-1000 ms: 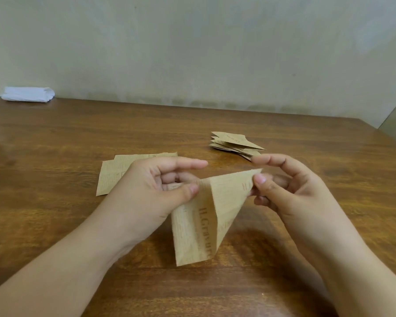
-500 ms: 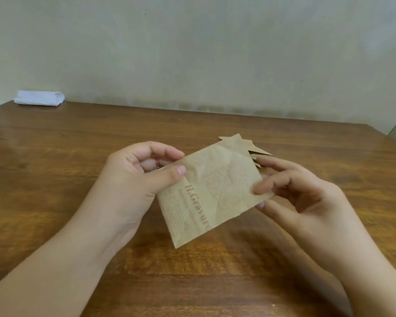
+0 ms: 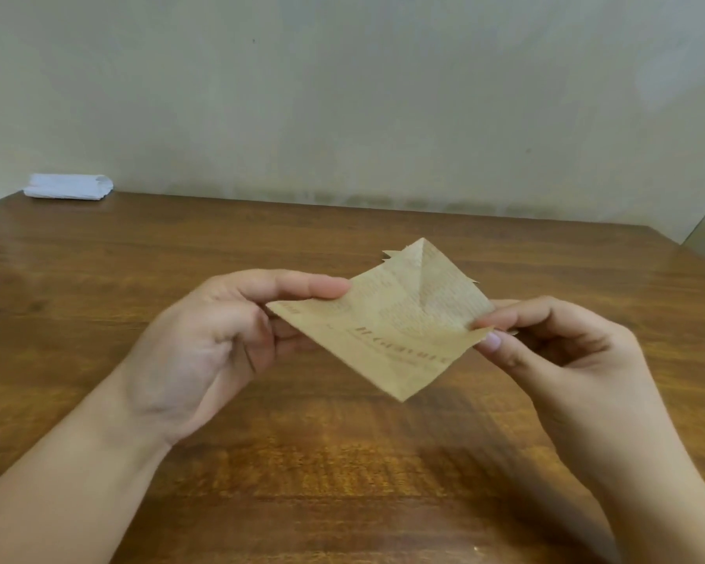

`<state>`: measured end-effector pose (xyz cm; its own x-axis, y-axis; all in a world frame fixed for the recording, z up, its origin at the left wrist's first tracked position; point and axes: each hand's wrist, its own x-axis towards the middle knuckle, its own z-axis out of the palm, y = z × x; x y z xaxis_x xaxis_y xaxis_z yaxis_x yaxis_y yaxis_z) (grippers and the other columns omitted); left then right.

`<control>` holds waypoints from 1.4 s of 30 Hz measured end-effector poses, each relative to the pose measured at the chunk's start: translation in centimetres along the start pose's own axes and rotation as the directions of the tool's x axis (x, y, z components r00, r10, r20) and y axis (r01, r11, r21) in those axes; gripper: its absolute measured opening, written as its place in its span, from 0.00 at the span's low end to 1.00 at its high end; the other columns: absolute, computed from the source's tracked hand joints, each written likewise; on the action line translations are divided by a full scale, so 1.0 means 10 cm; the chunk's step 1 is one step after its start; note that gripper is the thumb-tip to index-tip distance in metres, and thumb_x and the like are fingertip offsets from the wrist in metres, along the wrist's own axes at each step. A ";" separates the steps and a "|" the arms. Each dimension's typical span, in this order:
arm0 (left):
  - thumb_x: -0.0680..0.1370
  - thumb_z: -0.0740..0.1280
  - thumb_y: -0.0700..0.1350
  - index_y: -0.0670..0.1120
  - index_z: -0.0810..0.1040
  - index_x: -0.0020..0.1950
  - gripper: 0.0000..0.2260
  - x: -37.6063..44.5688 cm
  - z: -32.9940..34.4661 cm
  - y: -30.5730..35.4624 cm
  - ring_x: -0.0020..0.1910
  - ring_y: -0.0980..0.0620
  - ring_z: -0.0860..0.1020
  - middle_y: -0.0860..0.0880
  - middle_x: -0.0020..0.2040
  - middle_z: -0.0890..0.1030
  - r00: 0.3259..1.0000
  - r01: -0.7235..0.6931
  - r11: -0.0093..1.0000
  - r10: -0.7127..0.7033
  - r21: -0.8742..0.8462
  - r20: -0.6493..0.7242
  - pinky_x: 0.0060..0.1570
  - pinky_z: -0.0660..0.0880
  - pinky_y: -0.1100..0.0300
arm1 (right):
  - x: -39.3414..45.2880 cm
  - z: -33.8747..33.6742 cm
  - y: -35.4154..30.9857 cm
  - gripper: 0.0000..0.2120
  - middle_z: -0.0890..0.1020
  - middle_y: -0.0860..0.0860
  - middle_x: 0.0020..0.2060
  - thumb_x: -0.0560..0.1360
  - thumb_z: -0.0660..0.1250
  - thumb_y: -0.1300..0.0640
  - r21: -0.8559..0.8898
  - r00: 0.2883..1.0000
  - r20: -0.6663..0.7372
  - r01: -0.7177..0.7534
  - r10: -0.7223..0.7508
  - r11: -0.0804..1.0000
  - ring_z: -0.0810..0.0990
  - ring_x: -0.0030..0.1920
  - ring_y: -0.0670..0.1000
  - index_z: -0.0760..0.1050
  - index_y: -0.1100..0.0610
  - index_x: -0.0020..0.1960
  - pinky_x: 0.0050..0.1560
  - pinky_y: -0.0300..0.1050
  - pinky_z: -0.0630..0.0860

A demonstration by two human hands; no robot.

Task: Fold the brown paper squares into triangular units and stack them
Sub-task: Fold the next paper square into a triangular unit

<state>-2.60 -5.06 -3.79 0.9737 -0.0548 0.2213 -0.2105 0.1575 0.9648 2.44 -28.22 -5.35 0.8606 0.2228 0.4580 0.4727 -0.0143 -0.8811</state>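
Note:
A brown printed paper square [image 3: 387,327] hangs in the air above the wooden table [image 3: 180,258], turned like a diamond with creases running to its top corner. My left hand [image 3: 220,343] pinches its left corner between thumb and fingers. My right hand [image 3: 554,352] pinches the right corner between thumb and forefinger. Behind the sheet, only small tips of the stack of folded triangular units [image 3: 390,255] peek out at its upper left and right edges. The pile of flat brown squares is hidden behind my left hand.
A folded white cloth [image 3: 68,187] lies at the table's far left corner against the pale wall. The table's right edge runs down at the far right.
The paper went from half folded to opened flat, then turned into a diamond held wider between my hands. The view shifted, so the flat pile is now out of sight.

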 end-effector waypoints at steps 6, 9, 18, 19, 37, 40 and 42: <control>0.59 0.80 0.41 0.51 0.87 0.39 0.12 0.04 0.08 -0.11 0.47 0.48 0.84 0.46 0.47 0.85 0.998 -0.061 0.992 0.059 0.113 0.018 0.39 0.81 0.60 | -0.02 0.02 -0.03 0.09 0.86 0.50 0.41 0.60 0.76 0.50 0.034 0.999 0.042 -0.002 0.000 0.999 0.84 0.42 0.48 0.83 0.54 0.37 0.44 0.36 0.80; 0.58 0.76 0.38 0.49 0.87 0.36 0.10 0.07 0.09 -0.21 0.43 0.50 0.84 0.45 0.42 0.86 0.981 -0.132 0.986 0.144 0.097 -0.130 0.40 0.79 0.63 | -0.04 0.07 -0.08 0.03 0.86 0.49 0.38 0.60 0.73 0.54 0.041 0.999 -0.001 -0.046 0.046 0.998 0.84 0.40 0.45 0.83 0.53 0.33 0.41 0.32 0.78; 0.57 0.80 0.47 0.45 0.86 0.44 0.17 0.10 0.25 -0.37 0.40 0.48 0.85 0.41 0.45 0.85 0.967 -0.030 0.964 -0.038 -0.263 -0.252 0.38 0.80 0.62 | 0.00 0.22 -0.01 0.08 0.82 0.52 0.29 0.59 0.74 0.51 0.142 0.968 -0.127 -0.197 0.216 0.970 0.80 0.33 0.46 0.81 0.57 0.31 0.38 0.35 0.77; 0.59 0.78 0.44 0.46 0.86 0.42 0.13 0.10 0.27 -0.37 0.39 0.48 0.85 0.41 0.44 0.85 0.960 -0.017 0.957 -0.066 -0.289 -0.273 0.37 0.80 0.62 | 0.00 0.23 0.01 0.09 0.82 0.52 0.28 0.59 0.74 0.51 0.140 0.965 -0.138 -0.202 0.221 0.969 0.79 0.32 0.46 0.81 0.56 0.31 0.38 0.36 0.77; 0.61 0.74 0.33 0.45 0.73 0.63 0.31 0.13 0.10 -0.31 0.41 0.50 0.82 0.42 0.53 0.83 0.918 0.276 0.860 -0.368 -0.428 -0.148 0.32 0.80 0.61 | -0.03 0.08 0.08 0.24 0.76 0.45 0.42 0.65 0.72 0.38 -0.059 0.984 0.158 0.088 -0.078 0.994 0.75 0.40 0.46 0.75 0.41 0.60 0.44 0.36 0.74; 0.58 0.75 0.33 0.49 0.72 0.65 0.36 0.11 0.10 -0.33 0.49 0.43 0.82 0.39 0.57 0.82 0.886 0.438 0.816 -0.463 -0.377 0.028 0.48 0.80 0.51 | -0.03 0.09 0.13 0.31 0.67 0.41 0.58 0.67 0.71 0.45 -0.409 0.925 0.283 0.355 -0.253 0.841 0.69 0.60 0.45 0.66 0.36 0.69 0.63 0.34 0.65; 0.59 0.76 0.35 0.48 0.72 0.65 0.36 0.08 0.12 -0.31 0.51 0.42 0.81 0.38 0.58 0.81 0.851 0.524 0.782 -0.500 -0.336 0.163 0.52 0.78 0.50 | -0.05 0.15 0.10 0.19 0.67 0.38 0.62 0.68 0.70 0.44 -0.445 0.895 0.340 0.422 -0.288 0.790 0.65 0.67 0.47 0.75 0.37 0.59 0.67 0.44 0.64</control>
<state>-1.25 -6.81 -6.47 0.9191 -0.2865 -0.2706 0.3752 0.4260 0.8233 2.18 -26.85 -6.59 0.5701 0.5350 0.6235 0.8213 -0.3505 -0.4502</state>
